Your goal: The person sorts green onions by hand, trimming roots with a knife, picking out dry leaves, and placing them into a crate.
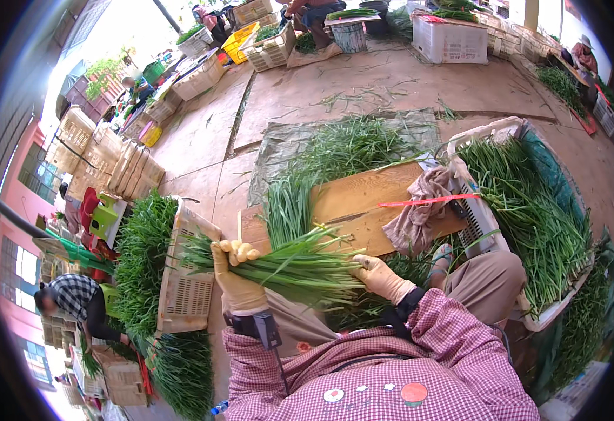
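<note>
A thick bunch of garlic chives (300, 270) lies across my lap, its leafy tips to the left and pale stem ends to the right. My left hand (240, 277), in a cream glove, is wrapped round the leafy part. At the stem ends my right hand (384, 278), gloved alike, has its fingers closed on some of the stalks. Just beyond the bunch, a wooden board (363, 203) carries another pile of chives (288, 210) on its left side. A crumpled pinkish cloth (423, 210) and a red strip (419, 202) rest on the board's right part.
A white crate (500, 242) packed with chives stands at my right; another crate (186, 281) of greens is at my left. Loose leaves cover a sheet (419, 130) ahead. Further off are stacked crates (107, 158), a white bin (451, 43) and people at work, one in a checked shirt (72, 295).
</note>
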`<action>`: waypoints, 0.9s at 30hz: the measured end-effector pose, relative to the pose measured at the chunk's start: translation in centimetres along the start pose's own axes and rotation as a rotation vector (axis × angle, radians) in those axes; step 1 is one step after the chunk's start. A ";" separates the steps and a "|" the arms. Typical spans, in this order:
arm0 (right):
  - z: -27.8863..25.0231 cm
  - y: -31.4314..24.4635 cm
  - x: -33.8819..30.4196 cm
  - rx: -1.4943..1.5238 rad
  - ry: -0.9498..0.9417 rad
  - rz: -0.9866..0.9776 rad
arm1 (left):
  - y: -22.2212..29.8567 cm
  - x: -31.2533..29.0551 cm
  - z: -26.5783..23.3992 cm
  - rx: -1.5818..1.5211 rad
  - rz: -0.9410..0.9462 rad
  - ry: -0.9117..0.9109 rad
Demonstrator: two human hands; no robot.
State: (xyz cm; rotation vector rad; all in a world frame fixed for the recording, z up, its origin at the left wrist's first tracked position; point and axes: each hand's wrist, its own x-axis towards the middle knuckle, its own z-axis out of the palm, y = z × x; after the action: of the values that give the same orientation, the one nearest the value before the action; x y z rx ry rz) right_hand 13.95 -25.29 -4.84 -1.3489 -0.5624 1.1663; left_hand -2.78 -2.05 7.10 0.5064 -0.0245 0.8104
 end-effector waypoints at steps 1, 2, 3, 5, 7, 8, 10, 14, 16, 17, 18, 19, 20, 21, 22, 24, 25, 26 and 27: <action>-1.5 3.3 1.2 -0.049 0.012 -0.071 | -0.7 0.0 -0.1 0.017 -0.026 -0.015; -3.2 5.6 1.6 -0.457 0.101 -0.038 | -0.5 0.1 -0.3 -0.055 -0.024 -0.019; -4.5 7.5 1.8 -0.864 0.180 -0.007 | 0.3 0.1 0.0 -0.052 -0.019 -0.019; -7.8 10.0 1.3 -1.007 -0.172 0.178 | 1.1 0.4 1.1 -0.029 0.006 -0.081; -5.7 3.7 -1.2 -1.252 -0.033 0.217 | 1.3 0.4 1.2 -0.050 -0.010 -0.066; -5.9 2.7 -1.0 -1.204 0.097 0.108 | 0.9 0.7 1.3 0.005 -0.045 -0.096; -5.5 -0.2 -0.5 -1.107 0.315 -0.250 | 0.3 0.7 1.8 0.090 -0.083 -0.120; -0.6 -9.1 -1.6 -0.915 0.245 -0.827 | -2.6 1.0 2.6 0.085 -0.267 -0.193; 2.1 -10.1 -1.1 -0.821 0.065 -0.831 | -4.9 1.2 4.4 0.009 -0.336 -0.246; 3.4 -9.5 -1.0 -0.738 -0.077 -0.739 | -5.3 1.3 5.0 0.017 -0.342 -0.245; 4.2 -9.0 -1.8 -0.667 -0.107 -0.553 | -5.5 1.5 5.9 0.097 -0.321 -0.242; 4.2 -8.1 -1.8 -0.665 -0.110 -0.554 | -5.3 1.8 5.9 0.100 -0.320 -0.240; 3.3 -6.7 -1.5 -0.622 -0.105 -0.533 | -5.3 2.3 5.7 0.159 -0.304 -0.214; 2.6 -5.3 -1.3 -0.574 -0.110 -0.512 | -5.0 2.5 5.6 0.222 -0.282 -0.182; 1.8 -4.1 -1.2 -0.632 -0.076 -0.510 | -4.8 2.8 5.5 0.252 -0.241 -0.153; 0.1 -0.6 -1.0 -0.690 0.015 -0.450 | -4.1 3.4 4.8 0.259 -0.189 -0.120; -0.2 0.8 -0.5 -0.686 0.008 -0.454 | -3.7 3.5 4.6 0.265 -0.122 -0.086; -0.6 1.4 -0.2 -0.735 0.041 -0.413 | -4.1 3.5 4.2 0.298 -0.117 -0.047; -1.0 2.1 0.0 -0.785 0.076 -0.370 | -4.4 3.5 3.7 0.298 -0.117 -0.046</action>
State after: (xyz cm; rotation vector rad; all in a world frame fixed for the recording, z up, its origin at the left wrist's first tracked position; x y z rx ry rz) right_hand 14.11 -26.13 -7.00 -1.8250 -1.2366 0.5903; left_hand 3.32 -3.81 9.19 0.8005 0.0840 0.6908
